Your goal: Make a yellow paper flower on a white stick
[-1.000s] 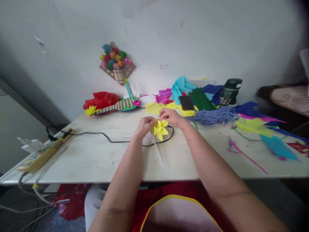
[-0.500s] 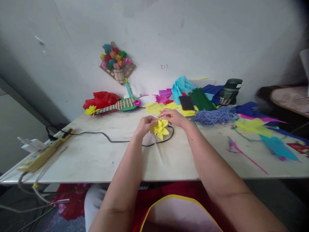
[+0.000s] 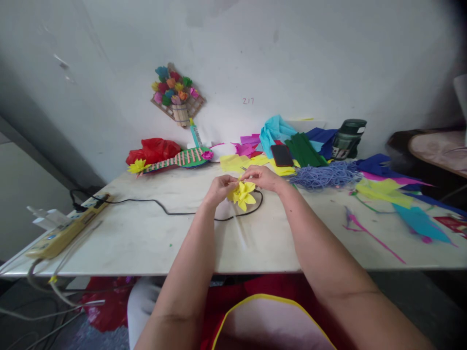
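Left hand [image 3: 220, 188] holds yellow flower [image 3: 243, 195], open tabletop [image 3: 136, 243] leftward to the front edge [image 3: 120, 274].

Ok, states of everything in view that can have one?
Held flower: petals spread
Left hand: pinching it
Right hand: bent at it, hold unclear
Phone: lying, screen dark
Flask: upright, lid on
Glue: tilted, capped
Power strip: plugs in
Cord: slack
Yarn: loosely tangled
Bouquet: against wall
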A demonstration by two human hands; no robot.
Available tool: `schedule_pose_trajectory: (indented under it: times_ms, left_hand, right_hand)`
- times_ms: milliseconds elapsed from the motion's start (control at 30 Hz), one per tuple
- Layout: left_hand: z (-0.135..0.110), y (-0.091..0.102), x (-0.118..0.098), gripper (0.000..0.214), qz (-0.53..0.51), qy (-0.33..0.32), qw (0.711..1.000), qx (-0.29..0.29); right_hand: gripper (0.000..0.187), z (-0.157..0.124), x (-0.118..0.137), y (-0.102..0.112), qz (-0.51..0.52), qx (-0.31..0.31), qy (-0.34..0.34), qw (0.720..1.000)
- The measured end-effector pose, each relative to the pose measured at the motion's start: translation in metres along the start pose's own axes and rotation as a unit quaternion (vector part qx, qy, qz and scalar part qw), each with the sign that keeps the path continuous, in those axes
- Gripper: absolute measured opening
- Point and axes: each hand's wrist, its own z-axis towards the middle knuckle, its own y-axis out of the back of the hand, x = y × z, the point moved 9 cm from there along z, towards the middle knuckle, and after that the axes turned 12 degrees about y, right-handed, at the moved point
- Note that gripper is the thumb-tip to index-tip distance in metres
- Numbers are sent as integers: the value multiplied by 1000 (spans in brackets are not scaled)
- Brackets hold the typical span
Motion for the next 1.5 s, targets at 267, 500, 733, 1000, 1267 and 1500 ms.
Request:
schedule_pose_trajectory:
  times_ms: [267,500,733,1000,1267,1500]
  left_hand:
    - [2,1,3,25,12,7,1000,0]
    - [1,-1,4,22,-3,21,1000,7]
    - [2,-2,5,28,-42,22,999,21]
    - [5,1,7,20,-80,23,996,25]
    - [3,1,9,22,-88,44,995,26]
    - [3,3,7,26,-94,40,995,17]
  right_hand:
    - [19,-2,-15,-8,-33,24,-34,999]
    - [20,-3,-17,-6,-110,38,-55,992]
    - [19,1,-6,-3,-133,20,-25,991]
    - [25,1,-11,2,-126,-20,-37,991]
    - [26,4,4,2,-149,-26,4,989]
    - [23,5,6,0,-152,-25,24,988]
